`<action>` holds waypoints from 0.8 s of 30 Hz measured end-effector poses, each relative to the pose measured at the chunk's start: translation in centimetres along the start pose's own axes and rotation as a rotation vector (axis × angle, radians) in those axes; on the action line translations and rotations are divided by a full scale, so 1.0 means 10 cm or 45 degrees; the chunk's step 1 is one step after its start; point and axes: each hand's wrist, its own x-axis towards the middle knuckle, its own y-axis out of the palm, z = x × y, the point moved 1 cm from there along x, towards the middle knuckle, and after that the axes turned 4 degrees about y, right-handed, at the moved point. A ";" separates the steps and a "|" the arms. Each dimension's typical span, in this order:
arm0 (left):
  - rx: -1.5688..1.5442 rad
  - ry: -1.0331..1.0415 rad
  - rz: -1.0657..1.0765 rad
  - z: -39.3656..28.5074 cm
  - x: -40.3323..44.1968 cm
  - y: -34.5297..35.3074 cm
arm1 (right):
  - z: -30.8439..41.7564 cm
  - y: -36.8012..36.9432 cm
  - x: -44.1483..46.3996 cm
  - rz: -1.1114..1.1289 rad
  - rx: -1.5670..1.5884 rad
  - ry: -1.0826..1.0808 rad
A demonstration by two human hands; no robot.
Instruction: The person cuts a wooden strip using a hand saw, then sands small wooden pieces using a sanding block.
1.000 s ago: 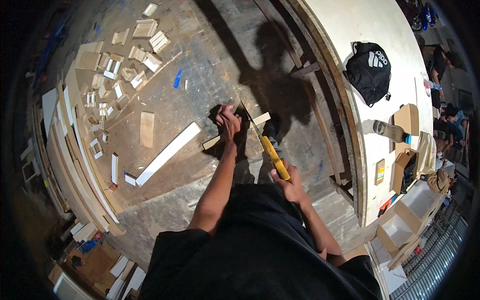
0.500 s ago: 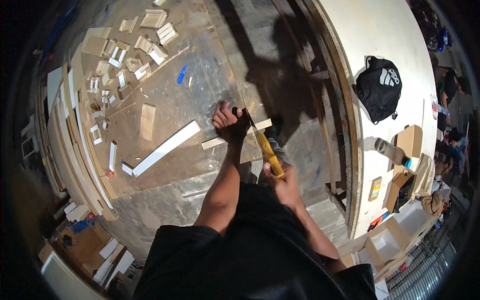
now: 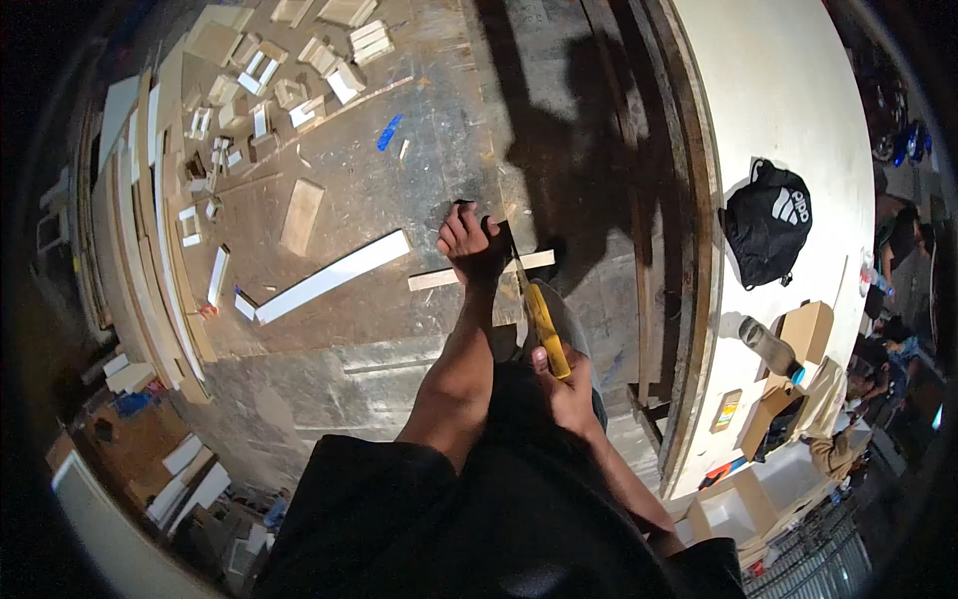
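My right hand (image 3: 569, 394) is wrapped round the yellow handle of a handsaw (image 3: 545, 329). Its narrow blade points away from me and crosses a pale wooden strip (image 3: 434, 280) in view. Left of the blade, my left hand (image 3: 469, 240) has its fingers curled and its thumb close to the blade; deep shadow hides what they hold, if anything. The left wrist passes in front of the strip, and I cannot tell whether it touches it. A longer white-faced board (image 3: 334, 278) lies to the left on the brown floor panel (image 3: 369, 190).
Many small wooden pieces (image 3: 259, 70) lie scattered at upper left, beside stacked long boards (image 3: 140, 230). On the right, a white-topped table (image 3: 788, 60) bears a black drawstring bag (image 3: 768, 222), a bottle (image 3: 768, 347) and an open cardboard box (image 3: 806, 329). People are beyond it.
The view has shifted, so the floor pieces appear higher and the table items lower. My left hand stays beside the blade, and the saw remains in my right hand.
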 end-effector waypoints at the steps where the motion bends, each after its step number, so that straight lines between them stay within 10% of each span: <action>1: -0.008 -0.028 -0.010 0.00 0.03 -0.01 | 0.06 0.02 -0.01 -0.023 0.024 0.035; 24: -0.030 -0.045 0.093 0.16 0.07 0.07 | 0.32 0.21 0.65 -0.176 -0.139 0.133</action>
